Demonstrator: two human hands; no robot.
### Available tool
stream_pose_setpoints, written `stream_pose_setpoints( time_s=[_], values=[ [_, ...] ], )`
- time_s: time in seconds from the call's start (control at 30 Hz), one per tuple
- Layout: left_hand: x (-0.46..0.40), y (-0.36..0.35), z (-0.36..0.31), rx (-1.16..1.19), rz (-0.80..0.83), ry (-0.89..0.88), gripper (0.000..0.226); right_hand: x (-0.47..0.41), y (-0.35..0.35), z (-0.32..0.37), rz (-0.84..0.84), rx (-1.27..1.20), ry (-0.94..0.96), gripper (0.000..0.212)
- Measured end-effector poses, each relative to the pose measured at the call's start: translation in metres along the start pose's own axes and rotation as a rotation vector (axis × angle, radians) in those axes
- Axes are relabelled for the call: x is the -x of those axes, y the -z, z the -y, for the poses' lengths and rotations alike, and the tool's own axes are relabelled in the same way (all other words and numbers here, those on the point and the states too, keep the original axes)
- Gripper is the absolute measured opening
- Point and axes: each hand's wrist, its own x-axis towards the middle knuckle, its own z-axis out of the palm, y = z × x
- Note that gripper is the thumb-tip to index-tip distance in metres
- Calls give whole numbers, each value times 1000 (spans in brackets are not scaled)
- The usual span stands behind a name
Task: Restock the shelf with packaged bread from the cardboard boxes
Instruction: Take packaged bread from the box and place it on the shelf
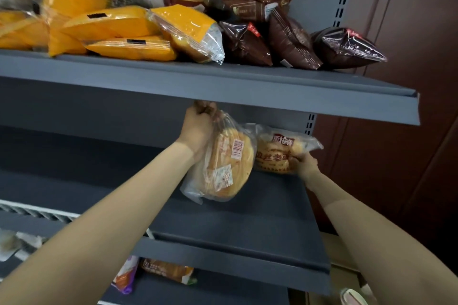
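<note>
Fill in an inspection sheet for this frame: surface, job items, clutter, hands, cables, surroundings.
Surface: grey middle shelf, mostly bare.
Job's things: round bread bag hanging from the left hand, tilted over the shelf; second bread bag at the back right of the shelf, gripped by the right hand.
Clutter: yellow packs and brown packs piled on the upper shelf; a few packets on the shelf below.
Hands: left hand holds its bag by the top; right hand grips its bag's front corner.
Cables: nothing seen.
Surroundings: brown panel wall to the right.
</note>
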Motion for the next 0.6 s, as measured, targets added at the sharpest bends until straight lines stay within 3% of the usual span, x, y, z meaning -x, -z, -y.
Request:
stream_pose_setpoints(
  time_s=[0.07,0.13,0.2,0.23,0.3,0.37,0.43,0.47,0.53,0.6],
  values=[
    [1,-2,1,-12,-5,0,36,1,0,5,40,191,-27,44],
    [1,-5,0,20,-19,12,33,15,1,9,53,555,-62,59],
    [2,-8,0,66,-24,31,30,37,4,15,-140,811,6,76],
    [3,-10,-1,82,-26,37,29,54,3,19,-214,767,113,77],
    [5,-17,-1,71,-31,34,28,86,0,26,-193,565,278,67],
    [9,-28,-1,-5,-16,-2,28,112,-3,41,183,224,88,62],
    [15,-41,-3,-145,34,-63,27,118,-5,53,561,-160,-212,72],
    [18,-47,-4,-209,65,-93,25,117,-4,57,681,-329,-275,79],
    [31,-56,-8,-304,153,-139,17,110,-3,59,776,-671,-349,89],
    [46,-61,-7,-412,315,-205,13,105,-1,59,798,-831,-395,91]
  ],
)
